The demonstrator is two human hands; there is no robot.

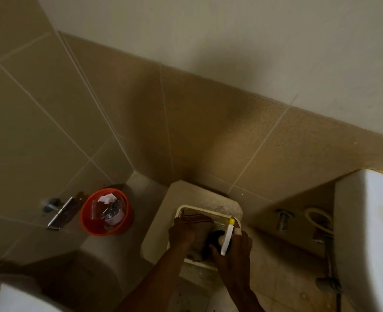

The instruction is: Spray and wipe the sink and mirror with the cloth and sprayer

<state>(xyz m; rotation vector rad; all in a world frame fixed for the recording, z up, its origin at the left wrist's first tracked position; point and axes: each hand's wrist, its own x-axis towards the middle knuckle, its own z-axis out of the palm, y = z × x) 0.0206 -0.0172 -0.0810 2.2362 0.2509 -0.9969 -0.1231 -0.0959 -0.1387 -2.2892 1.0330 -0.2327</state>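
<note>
A white basket (205, 210) rests on a pale stool near the wall. My right hand (235, 248) is closed around the sprayer (227, 236), a dark bottle with a white trigger head and yellow nozzle, at the basket's right side. My left hand (182, 234) reaches into the basket and grips a brownish cloth (202, 231) lying there. The white sink (370, 233) shows only its outer side at the right edge. The mirror is out of view.
A red bin (107, 211) with rubbish stands on the floor in the tiled corner. A metal fitting (58, 211) juts from the left wall. Pipes and a hose (321, 224) hang under the sink. A white toilet (28, 298) sits at bottom left.
</note>
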